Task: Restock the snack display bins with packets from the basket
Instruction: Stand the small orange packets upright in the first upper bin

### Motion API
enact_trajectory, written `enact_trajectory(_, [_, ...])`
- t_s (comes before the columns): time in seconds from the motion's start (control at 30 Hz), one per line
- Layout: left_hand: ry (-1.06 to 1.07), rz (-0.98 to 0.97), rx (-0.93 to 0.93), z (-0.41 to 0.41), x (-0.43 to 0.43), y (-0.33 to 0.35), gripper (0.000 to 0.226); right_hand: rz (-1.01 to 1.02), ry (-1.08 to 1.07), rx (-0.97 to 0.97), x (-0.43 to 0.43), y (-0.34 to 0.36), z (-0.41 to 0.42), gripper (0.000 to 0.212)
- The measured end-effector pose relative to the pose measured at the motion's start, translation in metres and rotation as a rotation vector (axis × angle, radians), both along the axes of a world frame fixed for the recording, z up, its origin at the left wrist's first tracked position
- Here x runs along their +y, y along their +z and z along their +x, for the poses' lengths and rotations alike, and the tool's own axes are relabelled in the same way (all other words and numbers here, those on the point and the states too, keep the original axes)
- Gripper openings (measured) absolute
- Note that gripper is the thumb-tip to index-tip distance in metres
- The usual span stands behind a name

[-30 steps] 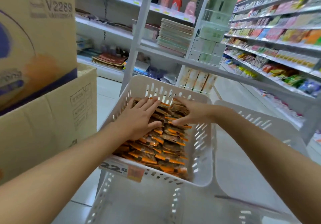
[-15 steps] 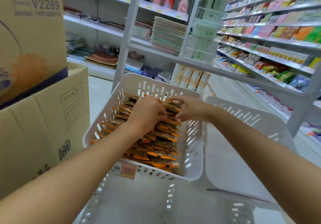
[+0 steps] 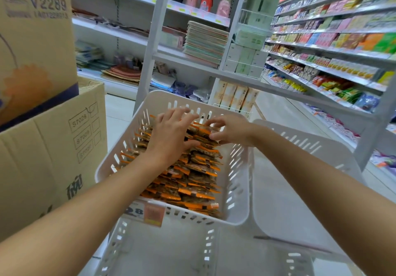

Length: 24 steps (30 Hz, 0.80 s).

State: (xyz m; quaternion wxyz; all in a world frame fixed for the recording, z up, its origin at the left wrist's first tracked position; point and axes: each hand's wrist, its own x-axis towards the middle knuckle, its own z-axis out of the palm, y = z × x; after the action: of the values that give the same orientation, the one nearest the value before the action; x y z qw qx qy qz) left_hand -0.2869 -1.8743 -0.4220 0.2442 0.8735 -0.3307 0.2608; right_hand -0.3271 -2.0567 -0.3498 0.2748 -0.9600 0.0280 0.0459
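- Pressing down on the stacked packets (image 3: 188, 177), the left hand (image 3: 171, 136) lies flat with fingers straight and spread, at the 12 o'clock end of the white display bin (image 3: 240, 190).
- The right hand (image 3: 232, 130), at 3 o'clock of the left, curls thumb and forefinger round the edge of the topmost packets, pinching them.
- The packets lie in the bin in overlapping rows, their orange sealed edges pointing toward 3 o'clock; no basket is in view.
- They look light, thin and crinkly, and the glossy film will likely slide sheet over sheet, so a loose stack may fan out.
- The best hold, I judge, is to pinch a small bundle across its sealed edges while a flat palm steadies the rest.
- A price label (image 3: 153, 213) hangs at the bin's 6 o'clock rim; cardboard cartons (image 3: 53, 147) stand at 9 o'clock and a second bin (image 3: 310, 147) at 3 o'clock.
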Motion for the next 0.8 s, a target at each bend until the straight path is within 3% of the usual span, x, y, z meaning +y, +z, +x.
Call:
enact_trajectory(0.1, [-0.017,0.211,0.031,0.000,-0.003,-0.004,0.059,-0.134,-0.020,-0.021,0.003,-0.006,0.008,0.052])
enact_trajectory(0.23, [-0.034,0.251,0.066,0.001,-0.002,-0.007,0.065,0.272,-0.121,0.202,-0.001,-0.004,0.005,0.088])
enact_trajectory(0.3, [-0.057,0.289,0.037,0.002,-0.002,-0.007,0.062,0.243,-0.158,0.270,-0.001,-0.008,0.001,0.099])
enact_trajectory(0.37, [-0.062,0.337,0.023,0.003,-0.001,-0.008,0.057,0.225,-0.201,0.298,-0.001,-0.014,0.003,0.085])
enact_trajectory(0.43, [-0.055,0.348,0.045,0.002,0.000,-0.009,0.058,0.368,-0.246,0.313,0.001,-0.020,0.005,0.075])
enact_trajectory(0.63, [-0.042,0.409,0.088,0.001,0.002,-0.009,0.073,0.650,-0.315,0.123,0.007,-0.046,0.001,0.119])
enact_trajectory(0.7, [-0.051,0.397,0.100,0.001,0.001,-0.009,0.076,0.525,-0.252,0.078,0.003,-0.047,0.001,0.126])
enact_trajectory(0.8, [-0.064,0.388,0.114,0.002,0.002,-0.009,0.078,0.041,-0.123,-0.020,0.004,-0.038,-0.001,0.118])
